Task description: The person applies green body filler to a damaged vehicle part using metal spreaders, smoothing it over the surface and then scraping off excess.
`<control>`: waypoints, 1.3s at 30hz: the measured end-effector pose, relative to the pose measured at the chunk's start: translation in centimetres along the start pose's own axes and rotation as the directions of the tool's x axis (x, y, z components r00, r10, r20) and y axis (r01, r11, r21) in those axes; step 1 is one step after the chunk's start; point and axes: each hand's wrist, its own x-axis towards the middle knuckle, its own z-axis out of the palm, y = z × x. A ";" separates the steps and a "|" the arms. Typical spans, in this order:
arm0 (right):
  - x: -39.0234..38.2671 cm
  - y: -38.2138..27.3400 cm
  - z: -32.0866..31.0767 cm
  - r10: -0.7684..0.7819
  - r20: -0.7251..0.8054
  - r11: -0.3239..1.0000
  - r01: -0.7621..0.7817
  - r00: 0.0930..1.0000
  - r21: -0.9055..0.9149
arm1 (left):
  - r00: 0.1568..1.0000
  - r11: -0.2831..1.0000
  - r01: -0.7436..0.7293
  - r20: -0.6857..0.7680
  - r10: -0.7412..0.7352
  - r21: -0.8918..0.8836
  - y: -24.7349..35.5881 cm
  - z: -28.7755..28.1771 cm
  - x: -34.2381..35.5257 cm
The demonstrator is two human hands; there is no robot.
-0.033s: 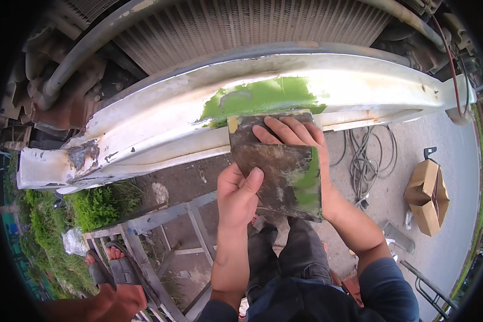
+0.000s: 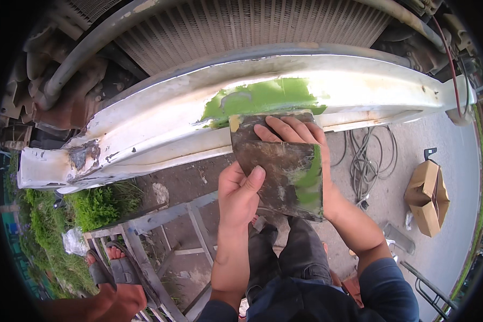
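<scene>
My left hand (image 2: 240,194) grips a worn brown putty board (image 2: 276,163) by its left edge, thumb on top. Green putty (image 2: 309,185) is smeared along the board's right side. My right hand (image 2: 300,131) holds a dark, flat putty spreader (image 2: 245,129), with its fingers laid across the upper face; the thumb is hidden. The near part of the spreader is covered by the board. The spreader's far edge lies just at the lower border of a green putty patch (image 2: 268,95) on a white metal beam (image 2: 172,115); whether it touches cannot be made out.
Beyond the beam is a finned radiator (image 2: 252,27). A coiled hose (image 2: 366,166) and an open cardboard box (image 2: 427,198) lie on the ground at right. Lower left, another person's sandalled feet (image 2: 118,263) stand on a metal frame (image 2: 161,219), beside green plants (image 2: 99,206).
Almost nothing differs; the board, the spreader and both hands have shifted very slightly to the right.
</scene>
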 end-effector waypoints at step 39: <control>-7.1 1.5 9.8 -0.016 -0.082 0.995 0.008 0.996 -0.100 | 0.998 0.999 0.011 0.055 -0.009 -0.043 -8.2 -10.5 -2.0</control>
